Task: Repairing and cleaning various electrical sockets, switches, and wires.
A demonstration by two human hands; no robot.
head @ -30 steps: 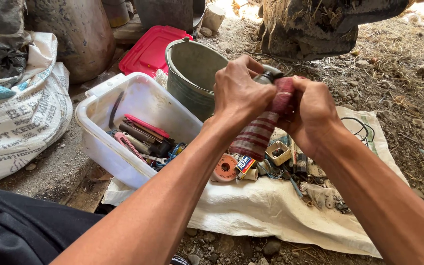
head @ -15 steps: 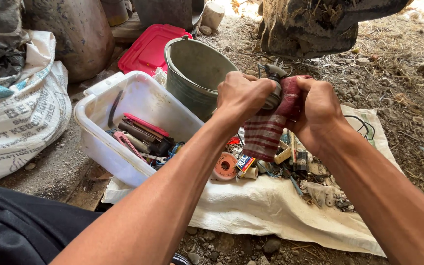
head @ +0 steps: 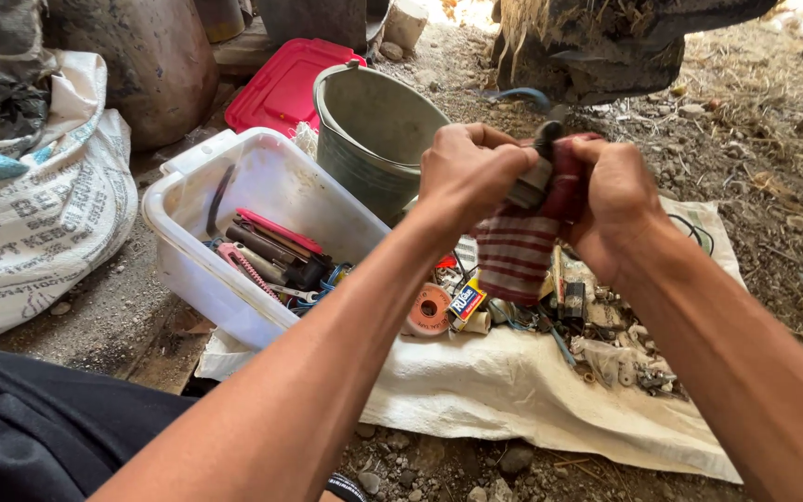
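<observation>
Striped cloth (head: 518,251), red and white, hangs between your two hands above the white sheet (head: 513,390) spread on the ground, its upper end bunched around a dark part (head: 546,138) that pokes out at the top. Your left hand (head: 469,172) has its fingers curled tight and pressed together over the cloth's upper left side. Your right hand (head: 617,200) closes on the cloth from the other side, fingers folded in and gripping the red edge; the two hands nearly touch.

Below the cloth, on the sheet, lie small bits: an orange spool (head: 429,310), a little yellow and blue box (head: 466,302), wires and metal pieces. Left of the cloth stands a white plastic tub (head: 188,195) holding hand tools. Just behind the cloth is a grey bucket (head: 374,121), and beyond that a red lid (head: 281,88). Far left of the tub slumps a printed white sack (head: 39,223).
</observation>
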